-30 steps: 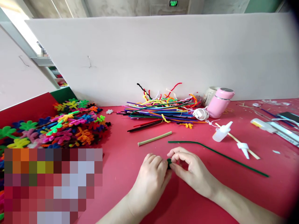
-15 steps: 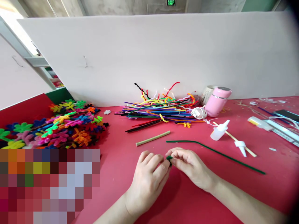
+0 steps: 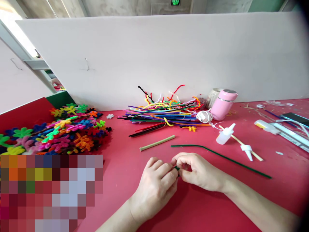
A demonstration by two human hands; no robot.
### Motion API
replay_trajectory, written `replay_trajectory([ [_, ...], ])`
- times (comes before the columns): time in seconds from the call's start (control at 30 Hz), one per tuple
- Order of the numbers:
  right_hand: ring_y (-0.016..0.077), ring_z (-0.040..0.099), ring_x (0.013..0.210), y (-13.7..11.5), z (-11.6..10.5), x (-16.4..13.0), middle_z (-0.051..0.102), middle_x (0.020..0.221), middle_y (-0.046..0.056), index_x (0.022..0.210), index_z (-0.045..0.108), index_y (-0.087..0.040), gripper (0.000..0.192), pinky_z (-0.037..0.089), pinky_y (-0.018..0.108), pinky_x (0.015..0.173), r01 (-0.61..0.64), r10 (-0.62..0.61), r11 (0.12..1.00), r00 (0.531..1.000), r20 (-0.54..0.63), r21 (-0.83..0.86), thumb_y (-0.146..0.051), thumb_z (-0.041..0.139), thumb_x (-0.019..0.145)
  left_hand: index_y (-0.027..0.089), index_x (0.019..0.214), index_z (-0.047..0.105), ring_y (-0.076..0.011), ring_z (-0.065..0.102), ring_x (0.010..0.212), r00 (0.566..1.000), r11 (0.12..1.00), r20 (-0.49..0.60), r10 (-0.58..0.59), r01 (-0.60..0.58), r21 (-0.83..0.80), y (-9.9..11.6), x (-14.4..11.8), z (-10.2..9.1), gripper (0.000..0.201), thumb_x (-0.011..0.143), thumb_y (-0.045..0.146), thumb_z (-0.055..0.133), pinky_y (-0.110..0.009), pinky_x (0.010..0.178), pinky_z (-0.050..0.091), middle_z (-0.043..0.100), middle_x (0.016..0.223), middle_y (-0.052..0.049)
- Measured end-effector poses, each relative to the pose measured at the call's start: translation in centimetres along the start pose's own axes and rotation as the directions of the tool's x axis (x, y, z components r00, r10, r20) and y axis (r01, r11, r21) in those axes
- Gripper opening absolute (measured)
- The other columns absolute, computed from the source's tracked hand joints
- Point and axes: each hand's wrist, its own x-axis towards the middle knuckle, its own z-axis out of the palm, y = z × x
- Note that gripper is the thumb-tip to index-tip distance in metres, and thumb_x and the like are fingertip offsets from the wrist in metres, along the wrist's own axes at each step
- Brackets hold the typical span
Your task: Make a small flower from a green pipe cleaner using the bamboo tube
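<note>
Both hands are meeting low over the red counter (image 3: 135,154), and between them sits a small dark green piece (image 3: 177,168), most of it hidden by fingers, so I cannot tell its exact shape. The left hand (image 3: 154,187) is curling its fingers in, the tips pressing against the piece; the right hand (image 3: 198,172) is pinching it from the other side with thumb and forefinger closed tight. It is looking like the fuzzy wire kind of thing, judging by the long green pipe cleaner (image 3: 222,158) lying just beyond the right hand: light, soft on the outside, bending easily and keeping a bend, and not likely to slip. Something this small is best gripped right at the fingertips, close to where it is being worked. A pale stick (image 3: 157,143) is lying beyond the hands, a bundle of coloured pipe cleaners (image 3: 164,116) is resting by the back board, and a heap of pipe-cleaner flowers (image 3: 67,129) is sitting well off to the left.
</note>
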Motion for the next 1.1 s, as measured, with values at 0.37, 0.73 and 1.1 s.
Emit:
replay_trajectory([
  [0.37, 0.0135, 0.054, 0.075, -0.5, 1.1, -0.2, 0.057, 0.083, 0.002, 0.071, 0.051, -0.017, 0.009, 0.043, 0.022, 0.066, -0.019, 0.02, 1.0, 0.997, -0.08, 0.01, -0.01, 0.048, 0.076, 0.015, 0.076, 0.05, -0.013, 0.046, 0.06, 0.994, 0.989, -0.067, -0.082, 0.073, -0.127, 0.3, 0.0, 0.0, 0.018, 0.071, -0.001, 0.045, -0.027, 0.059, 0.04, 0.057, 0.067, -0.003],
  [0.73, 0.0125, 0.051, 0.067, -0.5, 0.2, -0.3, 0.054, 0.074, 0.0, 0.07, 0.051, -0.016, 0.012, 0.04, 0.022, 0.06, 0.04, -0.026, 0.992, 0.993, 0.114, -0.12, -0.011, 0.046, 0.079, 0.017, 0.069, 0.05, -0.0123, 0.048, 0.058, 0.995, 0.967, 0.063, -0.078, 0.091, -0.237, 0.6, 0.2, -0.2, 0.021, 0.062, -0.001, 0.042, -0.025, 0.058, 0.04, 0.056, 0.064, -0.002],
  [1.1, 0.0114, 0.047, 0.06, -0.1, 0.3, -0.4, 0.051, 0.068, -0.001, 0.065, 0.045, -0.017, 0.012, 0.037, 0.021, 0.054, 0.081, -0.052, 0.978, 0.988, 0.146, -0.195, -0.009, 0.046, 0.074, 0.018, 0.063, 0.047, -0.0119, 0.049, 0.058, 0.995, 0.963, 0.101, -0.021, 0.047, -0.267, 0.6, 0.1, -0.1, 0.02, 0.062, -0.001, 0.04, -0.025, 0.058, 0.039, 0.056, 0.064, -0.002],
])
